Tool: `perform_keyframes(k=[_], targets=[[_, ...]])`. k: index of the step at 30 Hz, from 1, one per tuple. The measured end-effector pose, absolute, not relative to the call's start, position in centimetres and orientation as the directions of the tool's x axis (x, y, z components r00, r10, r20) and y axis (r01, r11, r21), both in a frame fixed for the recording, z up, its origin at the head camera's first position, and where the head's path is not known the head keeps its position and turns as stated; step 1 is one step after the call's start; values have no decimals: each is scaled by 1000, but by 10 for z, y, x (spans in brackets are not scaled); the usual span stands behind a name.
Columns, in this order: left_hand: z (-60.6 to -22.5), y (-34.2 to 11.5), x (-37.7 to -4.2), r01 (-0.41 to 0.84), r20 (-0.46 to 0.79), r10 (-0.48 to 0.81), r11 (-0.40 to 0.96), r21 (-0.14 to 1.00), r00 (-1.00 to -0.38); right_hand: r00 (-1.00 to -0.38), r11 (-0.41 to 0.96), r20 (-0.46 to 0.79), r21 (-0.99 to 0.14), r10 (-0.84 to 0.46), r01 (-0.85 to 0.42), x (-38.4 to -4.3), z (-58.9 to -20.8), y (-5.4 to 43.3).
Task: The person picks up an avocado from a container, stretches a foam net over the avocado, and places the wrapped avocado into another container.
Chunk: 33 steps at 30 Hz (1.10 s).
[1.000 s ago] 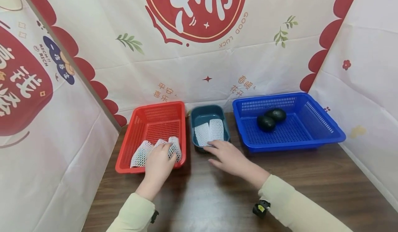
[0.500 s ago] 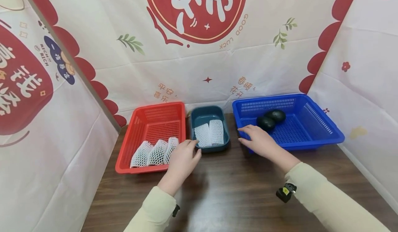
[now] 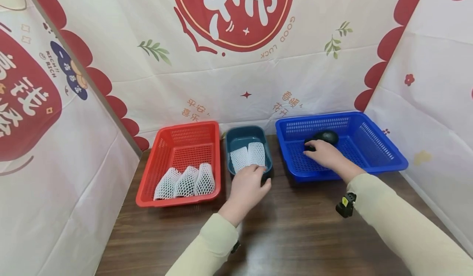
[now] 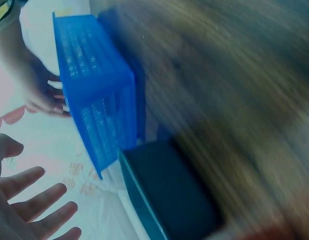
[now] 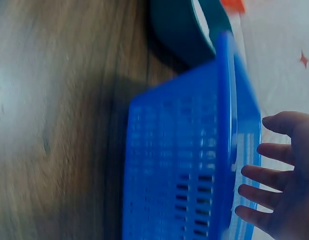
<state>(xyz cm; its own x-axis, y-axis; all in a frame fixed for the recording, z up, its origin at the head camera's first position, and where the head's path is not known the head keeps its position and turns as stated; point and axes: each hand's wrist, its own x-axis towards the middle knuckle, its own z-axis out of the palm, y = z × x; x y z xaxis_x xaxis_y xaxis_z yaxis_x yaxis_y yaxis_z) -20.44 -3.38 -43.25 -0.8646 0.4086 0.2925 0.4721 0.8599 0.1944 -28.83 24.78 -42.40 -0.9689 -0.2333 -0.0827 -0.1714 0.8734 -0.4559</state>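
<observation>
My right hand (image 3: 325,155) reaches into the blue basket (image 3: 299,173), fingers spread in the right wrist view and nothing visible between them. Beneath it are two dark green avocados (image 3: 330,136); the nearer one is mostly hidden by the hand, so contact cannot be told. My left hand (image 3: 248,192) hovers at the front rim of the small teal box (image 3: 269,155), with fingers spread in the left wrist view. White foam net sleeves (image 3: 256,152) lie in that box. Several net-covered fruits (image 3: 204,180), green showing through the mesh, lie along the front of the red basket (image 3: 162,144).
The red basket, teal box and blue basket stand side by side at the back of the brown wooden table (image 3: 292,226). Printed white cloth (image 3: 236,79) walls close in the back and both sides. The baskets' raised rims surround their contents.
My left hand has let go of a netted fruit in the red basket and moved right to the teal box. The right hand has moved from the teal box into the blue basket.
</observation>
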Motion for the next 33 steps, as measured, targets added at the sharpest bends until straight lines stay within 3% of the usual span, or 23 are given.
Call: perform_keyframes(k=[7, 14, 26, 33], targets=[[-442, -2, -210, 534, 343, 471, 837, 117, -813, -972, 892, -133, -436, -195, -119, -307, -422, 271], [-447, 27, -219, 574, 273, 536, 815, 83, -799, -972, 889, -189, -457, -142, -41, -322, -425, 286], [-459, 63, -239, 673, 186, 668, 738, -42, -721, -932, 874, -348, -480, -105, 80, -334, -433, 294], [-461, 68, -248, 689, 158, 680, 725, -1, -716, -925, 875, -366, -475, -98, 95, -344, -446, 298]])
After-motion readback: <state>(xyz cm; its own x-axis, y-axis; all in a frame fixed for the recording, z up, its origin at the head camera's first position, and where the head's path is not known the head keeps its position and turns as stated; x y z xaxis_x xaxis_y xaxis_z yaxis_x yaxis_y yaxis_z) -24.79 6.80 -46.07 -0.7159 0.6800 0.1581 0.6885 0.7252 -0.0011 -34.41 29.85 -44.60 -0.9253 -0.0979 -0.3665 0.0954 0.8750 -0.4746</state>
